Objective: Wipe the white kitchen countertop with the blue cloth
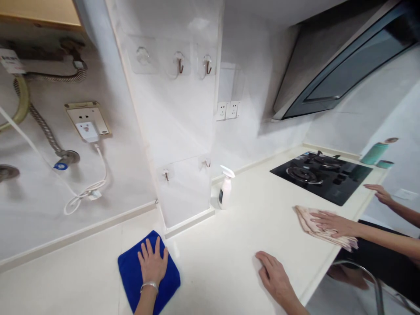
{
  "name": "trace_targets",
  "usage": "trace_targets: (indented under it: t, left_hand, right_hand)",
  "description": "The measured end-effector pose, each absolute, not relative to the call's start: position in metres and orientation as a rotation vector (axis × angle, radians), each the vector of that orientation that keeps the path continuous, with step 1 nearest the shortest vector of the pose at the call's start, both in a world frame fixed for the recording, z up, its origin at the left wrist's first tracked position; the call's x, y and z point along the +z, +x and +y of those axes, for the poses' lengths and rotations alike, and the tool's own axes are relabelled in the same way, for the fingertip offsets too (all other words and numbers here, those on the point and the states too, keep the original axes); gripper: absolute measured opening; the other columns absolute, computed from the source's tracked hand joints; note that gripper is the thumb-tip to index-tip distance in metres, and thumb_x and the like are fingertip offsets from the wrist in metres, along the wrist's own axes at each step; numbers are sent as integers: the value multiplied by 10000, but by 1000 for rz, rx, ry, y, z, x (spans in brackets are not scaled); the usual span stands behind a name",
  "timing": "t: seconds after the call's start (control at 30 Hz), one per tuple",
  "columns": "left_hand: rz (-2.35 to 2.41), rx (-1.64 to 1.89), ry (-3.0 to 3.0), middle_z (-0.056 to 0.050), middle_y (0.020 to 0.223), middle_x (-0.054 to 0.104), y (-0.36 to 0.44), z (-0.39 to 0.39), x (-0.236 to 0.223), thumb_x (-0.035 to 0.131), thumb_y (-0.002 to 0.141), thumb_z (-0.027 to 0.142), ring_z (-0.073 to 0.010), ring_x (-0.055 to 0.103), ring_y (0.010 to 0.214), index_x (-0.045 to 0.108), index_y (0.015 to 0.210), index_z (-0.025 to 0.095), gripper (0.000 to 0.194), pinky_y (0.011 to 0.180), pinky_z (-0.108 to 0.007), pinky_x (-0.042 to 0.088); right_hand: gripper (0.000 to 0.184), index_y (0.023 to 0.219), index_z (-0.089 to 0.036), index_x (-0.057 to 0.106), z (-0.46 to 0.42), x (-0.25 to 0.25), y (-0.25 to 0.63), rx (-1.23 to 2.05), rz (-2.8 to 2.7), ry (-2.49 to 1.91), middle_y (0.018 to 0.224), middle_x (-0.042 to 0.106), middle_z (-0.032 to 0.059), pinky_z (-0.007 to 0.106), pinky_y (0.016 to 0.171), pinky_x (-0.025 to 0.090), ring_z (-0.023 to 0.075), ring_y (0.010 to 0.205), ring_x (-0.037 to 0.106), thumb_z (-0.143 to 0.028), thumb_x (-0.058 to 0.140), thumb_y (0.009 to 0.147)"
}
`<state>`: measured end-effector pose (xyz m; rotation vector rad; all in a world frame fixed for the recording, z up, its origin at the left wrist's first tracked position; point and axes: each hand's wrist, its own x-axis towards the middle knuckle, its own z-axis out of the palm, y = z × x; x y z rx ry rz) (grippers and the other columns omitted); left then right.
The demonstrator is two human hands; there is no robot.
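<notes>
My left hand [152, 262] lies flat, fingers spread, on a folded blue cloth [133, 273] on the white counter [229, 245], close to the foot of a white wall column. It wears a silver bracelet. My right hand [274, 275] rests palm down on the bare counter near its front edge, holding nothing. A white spray bottle [225, 190] stands upright beside the column, beyond both hands.
Another person's hand [331, 222] presses a beige cloth [306, 221] on the counter to the right; their other hand [379, 192] rests by the black gas hob [323, 175]. A range hood [344, 65] hangs above. A teal bottle [374, 153], wall sockets, hooks and hoses are also there.
</notes>
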<state>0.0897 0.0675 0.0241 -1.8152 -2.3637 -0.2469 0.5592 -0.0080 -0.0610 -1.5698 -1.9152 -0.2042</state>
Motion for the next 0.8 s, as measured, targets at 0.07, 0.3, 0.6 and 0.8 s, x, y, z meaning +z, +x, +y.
trace_targets:
  t: [0.07,0.3,0.6,0.8]
  left_hand:
    - [-2371,-217,-1806,-222,1592,369,88,73,24,410,943,460,-433,302,1486,316,1495,253,597,1207,-602,289]
    - [-2326,-216,-1880,-237,1603,336,75,93,25,407,949,458,-435,270,1497,319,1496,254,590,1217,-596,278]
    - [-2301,-304,-2012,-187,1623,326,52,125,26,412,945,470,-411,246,1514,355,1487,274,579,1213,-621,289]
    - [-2292,-320,-2060,-191,1634,294,39,154,27,389,952,467,-398,225,1524,357,1491,283,570,1232,-611,253]
  right_hand:
    - [375,1258,-232,539,-8,-61,559,-202,-1909,-1573,1267,632,69,439,980,528,226,1172,594,-187,431,902]
    - [379,1276,-241,521,-10,-61,562,-206,-1931,-1574,1270,632,67,443,966,537,229,1163,599,-210,430,909]
    - [371,1301,-254,507,-14,-76,574,-175,-1974,-1624,1305,624,84,493,972,536,270,1176,608,-320,433,944]
    - [364,1270,-248,536,-12,-71,577,-293,-2030,-1560,1237,667,74,405,847,588,243,1097,655,-308,431,926]
